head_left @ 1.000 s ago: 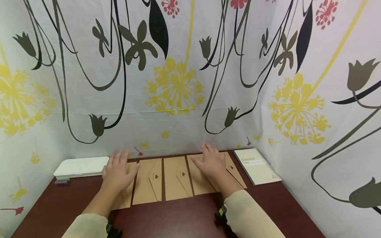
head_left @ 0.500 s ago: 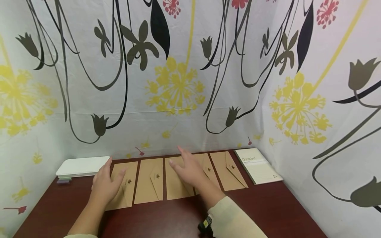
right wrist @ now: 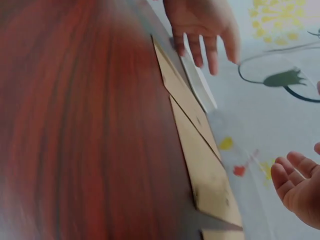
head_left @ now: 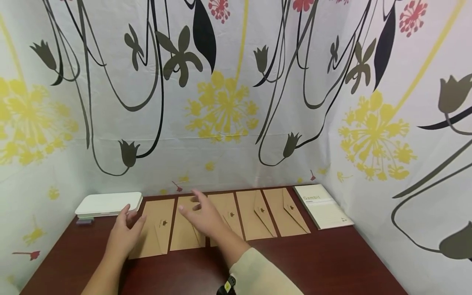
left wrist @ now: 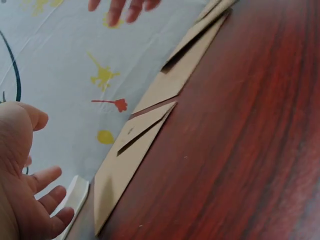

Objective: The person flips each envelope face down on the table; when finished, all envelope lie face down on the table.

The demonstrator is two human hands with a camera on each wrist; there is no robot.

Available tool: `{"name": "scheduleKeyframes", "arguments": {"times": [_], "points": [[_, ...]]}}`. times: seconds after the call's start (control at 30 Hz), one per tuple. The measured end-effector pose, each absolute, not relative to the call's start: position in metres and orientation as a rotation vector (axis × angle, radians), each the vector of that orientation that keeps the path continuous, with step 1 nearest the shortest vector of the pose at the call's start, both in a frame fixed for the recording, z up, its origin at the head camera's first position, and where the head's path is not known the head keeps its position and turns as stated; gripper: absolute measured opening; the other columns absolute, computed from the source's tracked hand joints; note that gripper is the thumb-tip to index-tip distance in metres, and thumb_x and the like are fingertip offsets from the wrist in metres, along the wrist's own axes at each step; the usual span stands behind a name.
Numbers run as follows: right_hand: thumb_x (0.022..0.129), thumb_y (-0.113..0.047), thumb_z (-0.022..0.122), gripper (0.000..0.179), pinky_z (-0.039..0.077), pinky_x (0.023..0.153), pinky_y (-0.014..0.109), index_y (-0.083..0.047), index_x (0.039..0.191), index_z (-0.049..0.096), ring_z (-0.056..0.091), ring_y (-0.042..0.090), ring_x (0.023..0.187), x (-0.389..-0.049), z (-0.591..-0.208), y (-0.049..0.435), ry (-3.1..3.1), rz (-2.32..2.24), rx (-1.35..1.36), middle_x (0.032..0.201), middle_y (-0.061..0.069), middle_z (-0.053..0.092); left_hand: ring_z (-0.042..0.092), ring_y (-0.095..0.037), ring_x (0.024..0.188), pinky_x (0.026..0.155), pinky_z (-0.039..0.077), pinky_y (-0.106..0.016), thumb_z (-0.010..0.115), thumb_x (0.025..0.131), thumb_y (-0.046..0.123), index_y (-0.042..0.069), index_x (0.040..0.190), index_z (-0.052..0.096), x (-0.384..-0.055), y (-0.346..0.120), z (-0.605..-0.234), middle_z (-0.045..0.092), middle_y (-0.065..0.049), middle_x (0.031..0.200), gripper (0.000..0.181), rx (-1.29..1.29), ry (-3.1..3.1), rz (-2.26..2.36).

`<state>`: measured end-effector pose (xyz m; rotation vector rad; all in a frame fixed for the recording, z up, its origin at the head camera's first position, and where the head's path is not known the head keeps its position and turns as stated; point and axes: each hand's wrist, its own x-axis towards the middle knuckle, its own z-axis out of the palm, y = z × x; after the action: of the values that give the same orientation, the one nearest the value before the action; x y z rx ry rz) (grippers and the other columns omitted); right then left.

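Note:
A row of several brown kraft envelopes, each with a pointed flap and a small dark crest, lies along the back of the dark red table. My left hand [head_left: 124, 233] hovers at the left side of the leftmost envelope [head_left: 156, 229], its fingers loosely bent and holding nothing. Over the second envelope [head_left: 181, 237] from the left hangs my right hand [head_left: 206, 219], also holding nothing, thumb and fingers spread apart; it hides part of that envelope. In the left wrist view, the left hand [left wrist: 30, 195] is raised above the table, palm turned inward.
A flat white case [head_left: 108, 203] stands at the back left, with a small purplish item [head_left: 85, 221] by its front corner. To the right of the envelopes lies a cream notebook [head_left: 324, 207] marked "Gambit". A flower-printed curtain [head_left: 228, 164] rises behind the table [head_left: 177, 274].
My right hand has swept left across the row, from the right-hand envelopes to the second from the left. My left hand has drawn slightly left and toward me, uncovering the leftmost envelope.

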<state>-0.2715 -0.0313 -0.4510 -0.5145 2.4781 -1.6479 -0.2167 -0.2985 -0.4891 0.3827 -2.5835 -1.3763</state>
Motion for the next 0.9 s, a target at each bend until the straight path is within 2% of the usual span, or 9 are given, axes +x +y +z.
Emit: {"name": "scheduleKeyframes", "arguments": {"times": [0.17, 0.27, 0.53, 0.7, 0.9], "points": [[0.096, -0.049, 0.075, 0.075, 0.059, 0.097, 0.041, -0.032, 0.162, 0.044, 0.064, 0.021, 0.127, -0.268, -0.460, -0.054, 2.387, -1.705, -0.500, 0.145, -0.002, 0.065, 0.044, -0.046, 0.152, 0.121, 0.040, -0.061, 0.053, 0.109, 0.051, 0.006, 0.172, 0.004, -0.215, -0.303, -0.487, 0.043, -0.027, 0.167, 0.091, 0.384, -2.642, -1.415], [0.095, -0.039, 0.078, 0.073, 0.059, 0.097, 0.040, -0.030, 0.161, 0.047, 0.065, 0.025, 0.128, -0.265, -0.465, -0.064, 2.328, -1.736, -0.469, 0.140, 0.000, 0.068, 0.046, -0.045, 0.150, 0.118, 0.044, -0.058, 0.052, 0.110, 0.049, 0.003, 0.172, 0.005, -0.215, -0.306, -0.487, 0.043, -0.029, 0.166, 0.091, 0.386, -2.684, -1.412], [0.096, -0.023, 0.075, 0.071, 0.059, 0.106, 0.045, -0.011, 0.161, 0.047, 0.068, 0.030, 0.131, -0.253, -0.476, -0.080, 2.221, -1.771, -0.418, 0.147, 0.017, 0.067, 0.043, -0.049, 0.152, 0.124, 0.038, -0.061, 0.053, 0.110, 0.046, -0.002, 0.169, 0.017, -0.217, -0.310, -0.495, 0.041, -0.032, 0.166, 0.085, 0.412, -2.723, -1.397], [0.097, -0.021, 0.075, 0.072, 0.057, 0.109, 0.050, -0.008, 0.161, 0.046, 0.068, 0.034, 0.132, -0.253, -0.482, -0.085, 2.217, -1.732, -0.376, 0.147, 0.019, 0.067, 0.045, -0.051, 0.151, 0.123, 0.039, -0.062, 0.052, 0.110, 0.046, -0.004, 0.166, 0.027, -0.217, -0.311, -0.496, 0.042, -0.033, 0.164, 0.078, 0.442, -2.736, -1.374], [0.096, -0.024, 0.076, 0.070, 0.059, 0.104, 0.049, -0.006, 0.158, 0.050, 0.070, 0.032, 0.127, -0.254, -0.482, -0.090, 2.239, -1.668, -0.374, 0.144, 0.020, 0.069, 0.045, -0.052, 0.149, 0.122, 0.038, -0.064, 0.050, 0.111, 0.048, -0.004, 0.162, 0.035, -0.215, -0.313, -0.494, 0.044, -0.033, 0.163, 0.074, 0.443, -2.761, -1.326]]}}
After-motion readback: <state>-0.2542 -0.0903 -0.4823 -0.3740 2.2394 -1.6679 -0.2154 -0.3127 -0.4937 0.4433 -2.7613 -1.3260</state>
